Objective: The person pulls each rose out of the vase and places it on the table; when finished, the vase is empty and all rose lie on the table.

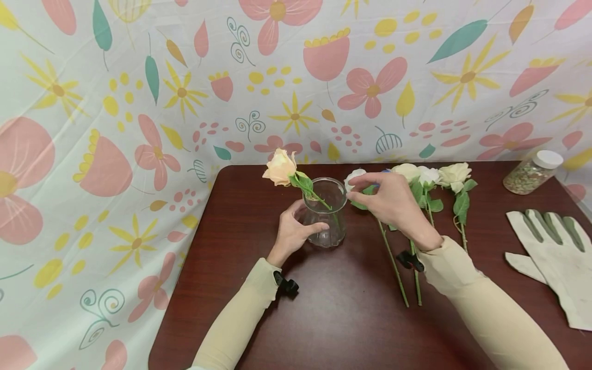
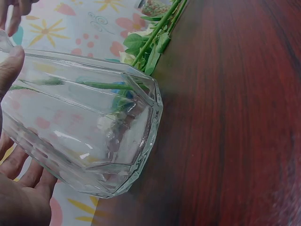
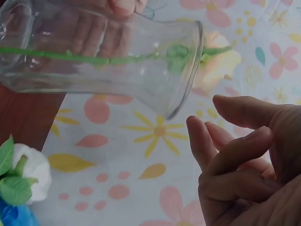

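Observation:
A clear glass vase (image 1: 329, 237) stands on the dark wooden table, gripped low on its side by my left hand (image 1: 292, 228). In the left wrist view the thumb and fingers lie on opposite sides of the glass vase (image 2: 80, 127). One peach rose (image 1: 280, 167) leans out over the vase's left rim, its green stem (image 3: 108, 60) inside the glass. Just right of the rim is my right hand (image 1: 388, 200). Its bent fingers and thumb stand apart with nothing between them, as the right wrist view shows of the right hand (image 3: 244, 165).
Right of the vase lie several cream and white roses (image 1: 455, 176) with long stems, and a blue flower (image 3: 19, 215). Farther right are a white-lidded jar (image 1: 529, 176) and pale work gloves (image 1: 555, 267). A flower-patterned cloth (image 1: 296, 77) hangs behind the table (image 1: 324, 318).

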The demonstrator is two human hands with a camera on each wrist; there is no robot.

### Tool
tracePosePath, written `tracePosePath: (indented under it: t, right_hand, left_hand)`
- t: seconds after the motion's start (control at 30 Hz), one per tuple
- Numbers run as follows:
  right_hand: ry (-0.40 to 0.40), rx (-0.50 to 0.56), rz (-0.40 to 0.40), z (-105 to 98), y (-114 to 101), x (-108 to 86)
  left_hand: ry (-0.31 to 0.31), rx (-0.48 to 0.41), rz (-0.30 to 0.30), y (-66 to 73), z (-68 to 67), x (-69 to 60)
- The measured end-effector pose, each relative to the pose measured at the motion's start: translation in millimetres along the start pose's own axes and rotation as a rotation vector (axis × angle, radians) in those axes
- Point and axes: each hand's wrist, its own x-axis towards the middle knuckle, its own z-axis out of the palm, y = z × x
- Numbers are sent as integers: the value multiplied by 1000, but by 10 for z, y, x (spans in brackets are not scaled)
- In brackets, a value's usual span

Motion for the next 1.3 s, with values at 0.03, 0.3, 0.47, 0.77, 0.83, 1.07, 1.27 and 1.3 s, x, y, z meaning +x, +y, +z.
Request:
tracePosePath:
  t: [0.03,0.3,0.47,0.77,0.83,1.07,1.27,1.3]
  right_hand:
    - [-10,1,-11,25,-17,22]
    - [-111,25,-32,201,-157,183]
    - [-135,2,-59,274,-253,292]
    - [-214,-67,-79,400,-357,451]
    - [-230,-83,-85,422,-369,469]
    - [-257,-98,-81,488,-372,517]
    - [-261,-108,-92,515,-380,520]
    - [-261,-111,-94,518,-381,519]
  left_hand:
    - [-1,-2,0,-3,-2,1]
    - [-10,-3,0,-6,-19,4]
    - [-13,4,-18,0,-23,2]
    - [-22,14,-35,-14,-29,-9]
    - [-20,18,-40,-13,-30,-13]
    - [-21,21,-51,-3,-33,-19]
    - [-16,29,-43,-1,-31,-17]
    - [-17,31,-41,-1,-30,-16]
